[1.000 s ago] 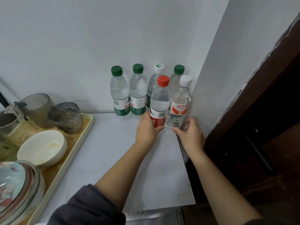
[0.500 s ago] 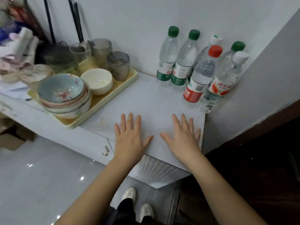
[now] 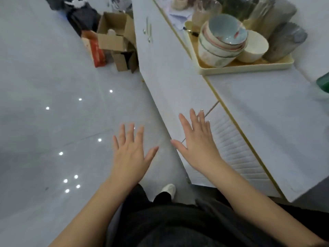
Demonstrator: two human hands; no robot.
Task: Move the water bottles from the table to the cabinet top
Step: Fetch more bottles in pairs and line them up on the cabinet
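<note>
The white counter (image 3: pixel 258 122) is seen at the right, bearing a tray (image 3: pixel 245 68) of bowls. The left hand (image 3: pixel 130 157) and right hand (image 3: pixel 197 145) are held flat, fingers spread, nothing carried. Of the water bottles (image 3: pixel 323 82) only a blurred green patch at the counter's right edge is shown, so progress cannot be judged.

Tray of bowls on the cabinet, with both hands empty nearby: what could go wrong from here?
1. The tray sits close to the front edge of the cabinet top, and its stack of bowls is tall; a passing arm could knock it.
2. Open cardboard boxes stand on the glossy floor beside the cabinet; someone walking there with full hands might trip.
</note>
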